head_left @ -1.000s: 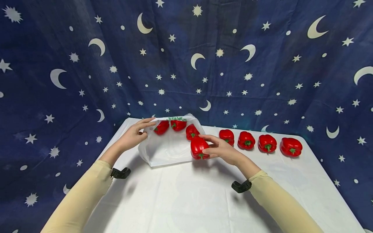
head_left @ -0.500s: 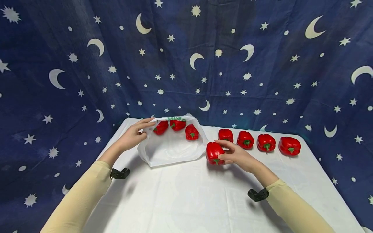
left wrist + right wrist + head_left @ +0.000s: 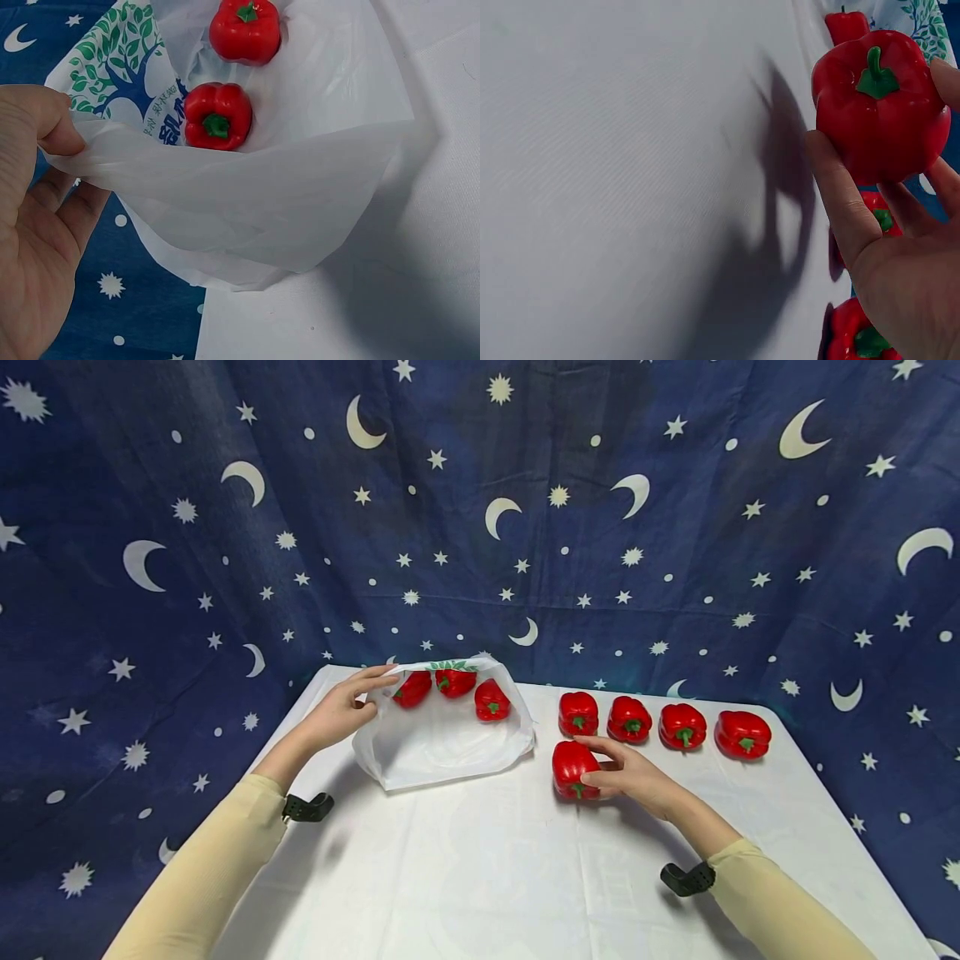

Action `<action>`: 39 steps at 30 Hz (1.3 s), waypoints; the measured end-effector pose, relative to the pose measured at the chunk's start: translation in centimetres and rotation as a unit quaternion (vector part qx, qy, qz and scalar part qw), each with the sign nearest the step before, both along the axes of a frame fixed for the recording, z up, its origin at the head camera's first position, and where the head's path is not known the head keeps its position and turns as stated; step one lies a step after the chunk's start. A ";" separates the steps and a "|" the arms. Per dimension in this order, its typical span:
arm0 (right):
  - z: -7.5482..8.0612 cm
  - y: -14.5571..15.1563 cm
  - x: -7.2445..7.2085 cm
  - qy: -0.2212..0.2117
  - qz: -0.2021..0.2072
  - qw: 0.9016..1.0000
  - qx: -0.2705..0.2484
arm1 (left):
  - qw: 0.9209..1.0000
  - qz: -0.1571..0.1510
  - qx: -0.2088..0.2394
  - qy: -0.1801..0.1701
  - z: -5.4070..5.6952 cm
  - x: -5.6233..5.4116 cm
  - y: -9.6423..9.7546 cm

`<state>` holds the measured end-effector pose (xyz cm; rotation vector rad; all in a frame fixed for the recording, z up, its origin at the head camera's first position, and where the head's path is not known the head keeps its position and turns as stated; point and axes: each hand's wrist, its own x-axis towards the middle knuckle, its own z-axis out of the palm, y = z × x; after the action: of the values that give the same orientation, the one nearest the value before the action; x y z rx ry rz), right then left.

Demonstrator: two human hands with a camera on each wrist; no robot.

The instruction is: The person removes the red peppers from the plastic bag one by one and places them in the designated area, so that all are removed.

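Observation:
A white plastic bag (image 3: 442, 752) with a green and blue tree print lies with its mouth toward me. My left hand (image 3: 341, 710) pinches its upper left edge between thumb and fingers, as the left wrist view shows. Inside the bag sit a left bell pepper (image 3: 412, 689), a middle one (image 3: 455, 682) and a right one (image 3: 492, 700), all red. To the right of the bag, my right hand (image 3: 633, 777) grips another red bell pepper (image 3: 576, 770), its green stem toward me. In the right wrist view this bell pepper (image 3: 881, 112) is above its shadow.
Along the back right of the white table (image 3: 480, 877) stands a row of several red bell peppers (image 3: 630, 720), just behind my right hand. A dark blue curtain (image 3: 450, 552) with moons and stars hangs behind and at the sides.
My right hand has carried its bell pepper from the bag's right side out to the right and toward me, in front of the row. The left hand stays at the bag's edge.

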<state>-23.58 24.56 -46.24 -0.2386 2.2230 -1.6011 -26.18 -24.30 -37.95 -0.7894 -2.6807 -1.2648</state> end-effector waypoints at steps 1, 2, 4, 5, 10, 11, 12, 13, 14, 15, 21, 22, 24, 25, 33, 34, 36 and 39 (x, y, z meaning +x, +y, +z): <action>-0.1 0.1 0.1 0.002 -0.002 1.000 0.003 | 1.000 0.001 -0.001 -0.002 0.4 0.4 0.2; -0.2 0.3 0.1 0.004 -0.002 1.000 0.004 | 1.000 -0.002 0.001 -0.002 0.8 0.8 0.5; -0.3 0.5 0.2 0.007 -0.001 1.000 0.005 | 1.000 -0.001 0.000 -0.004 0.8 0.8 0.5; -0.3 0.5 0.2 0.005 -0.004 1.000 0.006 | 1.000 -0.001 0.000 -0.005 0.8 0.8 0.5; -0.4 0.7 0.3 -0.007 -0.016 1.000 0.011 | 1.000 0.000 -0.001 -0.007 0.9 0.8 0.6; -0.3 0.7 0.4 -0.009 -0.020 1.000 0.014 | 1.000 0.001 -0.001 -0.007 0.9 0.8 0.6; -0.3 0.7 0.4 -0.011 -0.022 1.000 0.016 | 1.000 0.001 -0.001 -0.006 0.9 0.8 0.6; -0.4 0.8 0.4 -0.012 -0.024 0.999 0.019 | 1.000 0.000 -0.002 -0.006 0.9 0.8 0.6; -0.3 0.8 0.4 -0.011 -0.024 0.999 0.022 | 1.000 0.000 -0.002 -0.006 0.9 0.8 0.6; -0.4 0.8 0.4 -0.010 -0.025 0.999 0.025 | 1.000 -0.001 -0.002 -0.006 0.9 0.8 0.6; -0.5 0.7 0.5 -0.011 -0.032 0.999 0.031 | 1.000 0.000 0.001 -0.009 1.0 0.9 0.6; -0.5 0.7 0.5 -0.012 -0.033 0.999 0.030 | 1.000 0.001 0.001 -0.009 1.0 0.9 0.7; -0.6 0.7 0.5 -0.015 -0.034 0.999 0.028 | 1.000 0.001 0.000 -0.009 1.0 0.8 0.7; -0.7 0.7 0.5 -0.016 -0.035 0.999 0.027 | 1.000 0.001 0.000 -0.008 0.9 0.8 0.7; -1.1 0.6 0.7 -0.018 -0.031 0.999 0.023 | 1.000 0.004 -0.004 -0.011 1.1 1.0 0.7; -1.1 0.6 0.6 -0.016 -0.032 0.999 0.024 | 1.000 0.005 -0.005 -0.013 1.2 1.0 0.7; -1.2 0.7 0.6 -0.015 -0.032 0.999 0.027 | 1.000 0.007 -0.005 -0.014 1.1 1.0 0.7; -1.3 0.8 0.5 -0.011 -0.032 0.999 0.030 | 1.000 0.009 -0.007 -0.011 0.6 0.4 0.5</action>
<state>-23.04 25.32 -47.50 -0.1326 2.2790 -1.5589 -25.80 -23.82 -37.39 -0.7562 -2.7108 -1.2598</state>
